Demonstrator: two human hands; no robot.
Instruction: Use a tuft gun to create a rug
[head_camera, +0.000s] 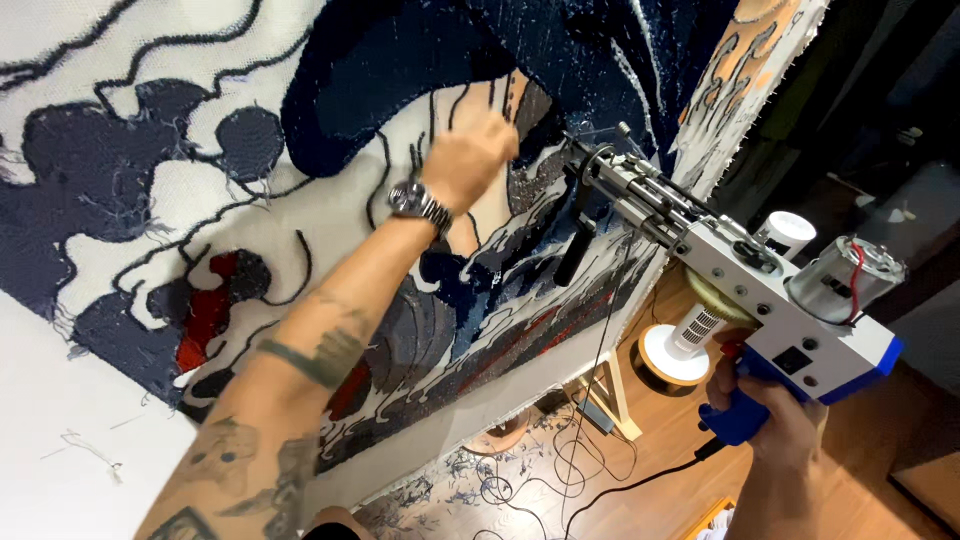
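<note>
Pressing a left hand (468, 160) flat on the stretched cloth (150, 60), fingers loosely curled, a person grips a tufting gun (740, 290) in the right hand (765, 410), the design largely filled, pale outlined areas untufted.

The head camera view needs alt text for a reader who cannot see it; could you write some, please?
A person's right hand grips a blue-and-white tufting gun aimed at a stretched cloth tufted in navy, grey and red, while the left hand, wearing a wristwatch, presses on the fabric. Cables trail over the wooden floor below.
</note>
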